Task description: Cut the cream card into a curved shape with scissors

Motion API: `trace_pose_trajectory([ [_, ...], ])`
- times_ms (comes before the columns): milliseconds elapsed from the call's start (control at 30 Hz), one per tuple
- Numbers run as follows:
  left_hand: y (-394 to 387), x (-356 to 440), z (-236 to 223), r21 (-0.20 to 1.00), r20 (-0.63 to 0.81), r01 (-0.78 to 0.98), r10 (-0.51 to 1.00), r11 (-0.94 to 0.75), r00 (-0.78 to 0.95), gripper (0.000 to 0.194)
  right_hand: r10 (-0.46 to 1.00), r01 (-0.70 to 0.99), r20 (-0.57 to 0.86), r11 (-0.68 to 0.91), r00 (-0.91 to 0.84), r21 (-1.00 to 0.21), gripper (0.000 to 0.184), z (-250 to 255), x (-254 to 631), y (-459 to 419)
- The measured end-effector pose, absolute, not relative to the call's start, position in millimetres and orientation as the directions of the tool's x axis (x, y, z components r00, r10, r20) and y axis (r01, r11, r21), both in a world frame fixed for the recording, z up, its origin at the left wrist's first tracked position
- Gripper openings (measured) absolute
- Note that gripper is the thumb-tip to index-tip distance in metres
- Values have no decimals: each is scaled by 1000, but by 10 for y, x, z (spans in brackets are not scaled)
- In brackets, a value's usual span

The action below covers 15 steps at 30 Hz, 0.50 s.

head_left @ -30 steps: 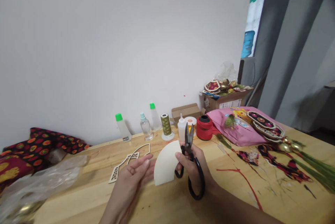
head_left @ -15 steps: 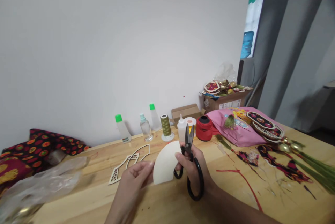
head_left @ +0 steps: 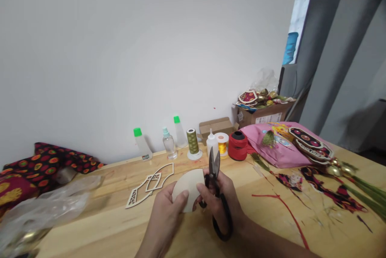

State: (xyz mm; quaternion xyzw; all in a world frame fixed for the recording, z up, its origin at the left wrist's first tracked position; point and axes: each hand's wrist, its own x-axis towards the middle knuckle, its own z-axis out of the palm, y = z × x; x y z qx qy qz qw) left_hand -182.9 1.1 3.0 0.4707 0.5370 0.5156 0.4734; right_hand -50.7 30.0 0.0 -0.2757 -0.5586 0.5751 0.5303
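Observation:
A pale, fan-shaped piece of card [head_left: 190,183] is held between my two hands above the table. My left hand [head_left: 168,205] pinches its left side, thumb on the front face. My right hand [head_left: 221,197] grips black-handled scissors [head_left: 214,165], blades pointing up and slightly parted, while its thumb and fingers also touch the card's right edge. Just beyond my left hand, cut-out wooden frames [head_left: 150,183] with lattice patterns lie overlapping on the table.
Along the wall stand green-capped bottles [head_left: 142,147], a clear bottle [head_left: 169,145], an olive thread cone [head_left: 192,142], a white squeeze bottle [head_left: 212,141], yellow thread [head_left: 222,147] and red cord [head_left: 237,145]. Right: a pink bag [head_left: 268,145], fabric scraps, tassels. Left: plastic bags [head_left: 60,201], patterned cloth [head_left: 45,161].
The card has moved down and turned in my hands. My left hand has shifted right, its thumb now over the card's face. The scissors have dropped a little, and the camera view has shifted slightly.

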Motion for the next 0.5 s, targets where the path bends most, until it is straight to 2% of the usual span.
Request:
trace_pose_trajectory([
  [300, -25, -1883, 44, 1000, -22, -21, 999, 21, -38, 29, 935, -357, 251, 152, -251, -922, 17, 133, -484, 277],
  [433, -35, -1880, 63, 1000, -18, 24, 999, 19, -39, 25, 939, -372, 233, 129, -251, -919, 18, 126, -484, 278],
  [500, -38, -1862, 67, 1000, -25, -20, 999, 25, -29, 23, 933, -370, 250, 143, -259, -918, 18, 117, -483, 282],
])
